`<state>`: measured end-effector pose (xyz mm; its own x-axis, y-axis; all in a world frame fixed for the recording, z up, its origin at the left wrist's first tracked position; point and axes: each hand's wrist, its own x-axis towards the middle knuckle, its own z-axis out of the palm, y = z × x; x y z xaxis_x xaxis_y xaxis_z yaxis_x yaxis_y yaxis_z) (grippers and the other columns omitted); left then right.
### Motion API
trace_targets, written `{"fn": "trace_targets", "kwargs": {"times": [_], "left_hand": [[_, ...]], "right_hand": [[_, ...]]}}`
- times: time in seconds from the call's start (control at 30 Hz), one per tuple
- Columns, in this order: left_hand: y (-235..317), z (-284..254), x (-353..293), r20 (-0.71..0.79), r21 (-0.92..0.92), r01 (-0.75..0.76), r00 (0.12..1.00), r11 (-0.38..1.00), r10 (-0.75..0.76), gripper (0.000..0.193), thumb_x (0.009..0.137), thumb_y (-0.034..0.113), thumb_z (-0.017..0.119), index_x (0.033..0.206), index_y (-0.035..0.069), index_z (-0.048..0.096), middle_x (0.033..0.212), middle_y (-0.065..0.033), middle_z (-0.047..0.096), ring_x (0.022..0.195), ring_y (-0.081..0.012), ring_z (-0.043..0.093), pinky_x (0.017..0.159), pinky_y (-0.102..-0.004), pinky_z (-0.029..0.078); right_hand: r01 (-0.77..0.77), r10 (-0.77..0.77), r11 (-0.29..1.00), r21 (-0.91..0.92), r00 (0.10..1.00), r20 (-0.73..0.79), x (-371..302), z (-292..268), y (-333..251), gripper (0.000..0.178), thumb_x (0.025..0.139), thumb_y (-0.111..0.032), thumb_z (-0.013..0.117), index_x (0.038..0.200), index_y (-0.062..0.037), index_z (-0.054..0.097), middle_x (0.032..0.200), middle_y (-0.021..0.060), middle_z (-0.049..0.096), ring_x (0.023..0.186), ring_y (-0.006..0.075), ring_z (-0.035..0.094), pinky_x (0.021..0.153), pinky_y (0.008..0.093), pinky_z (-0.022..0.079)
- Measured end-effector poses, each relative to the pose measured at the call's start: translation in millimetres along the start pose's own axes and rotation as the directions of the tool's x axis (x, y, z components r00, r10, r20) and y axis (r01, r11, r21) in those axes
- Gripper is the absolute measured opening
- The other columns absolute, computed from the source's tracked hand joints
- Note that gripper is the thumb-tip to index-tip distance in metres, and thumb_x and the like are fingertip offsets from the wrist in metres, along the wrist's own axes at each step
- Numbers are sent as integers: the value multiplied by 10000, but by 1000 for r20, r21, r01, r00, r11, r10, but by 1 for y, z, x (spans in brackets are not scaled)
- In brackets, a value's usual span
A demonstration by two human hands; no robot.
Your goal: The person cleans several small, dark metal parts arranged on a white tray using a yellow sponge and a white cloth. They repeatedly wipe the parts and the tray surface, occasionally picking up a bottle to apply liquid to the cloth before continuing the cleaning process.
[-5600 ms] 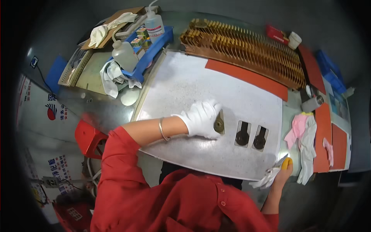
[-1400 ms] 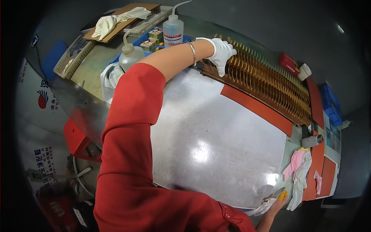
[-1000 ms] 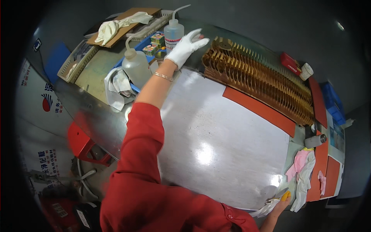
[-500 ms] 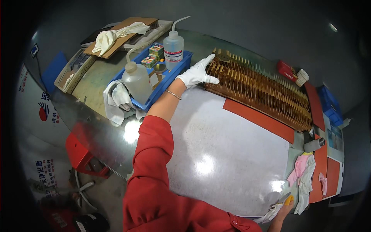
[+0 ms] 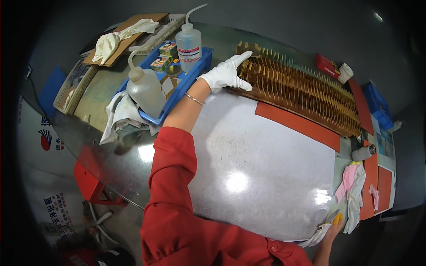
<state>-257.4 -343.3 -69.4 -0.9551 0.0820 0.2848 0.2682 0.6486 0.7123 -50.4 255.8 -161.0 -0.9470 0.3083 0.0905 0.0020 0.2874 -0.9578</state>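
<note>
- The left hand, in a white glove, spreads thumb and fingers wide at the left end of the plate rack; whether it touches that end is hard to tell.
- The rack, filled with thin brass-coloured plates on edge, lies slantwise along the far side of the tabletop, just behind an orange-red strip.
- A hold on the rack's base or solid end seems safest, since the thin plates look easy to bend or scrape.
- The left forearm runs close beside the blue tray; a level, unhurried arm should spare the squeeze bottle standing in it.
- The right hand grips a white cloth by the white sheet's near right corner, and is best kept well apart from the plates.
</note>
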Motion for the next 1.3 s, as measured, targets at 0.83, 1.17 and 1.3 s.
{"fn": "trace_targets", "kwargs": {"times": [0.83,1.17,1.3], "left_hand": [[118,22,-52,-197,-537,-140,980,832,38,923,579,311,819,1327,63,338,1201,-79,463,1068,-199,481,947,-310,390],[272,210,-101,667,353,-497,728,792,159,721,562,429,714,1131,50,482,988,-161,544,879,-323,555,829,-395,412],[286,254,-94,738,415,-585,664,697,117,681,548,420,717,1080,49,510,941,-141,564,853,-291,575,790,-378,418]], "right_hand": [[-76,79,993,91,996,-33,-5,10,-15,122,902,-140,495,891,-27,541,748,-51,469,682,32,384,609,176,316],[-46,24,955,293,997,75,-1,8,-6,122,903,-141,503,888,-25,539,706,-55,447,643,24,361,577,182,300],[-53,14,935,351,993,114,2,7,-3,124,906,-137,500,886,-20,534,712,-50,453,649,24,375,574,176,311]]}}
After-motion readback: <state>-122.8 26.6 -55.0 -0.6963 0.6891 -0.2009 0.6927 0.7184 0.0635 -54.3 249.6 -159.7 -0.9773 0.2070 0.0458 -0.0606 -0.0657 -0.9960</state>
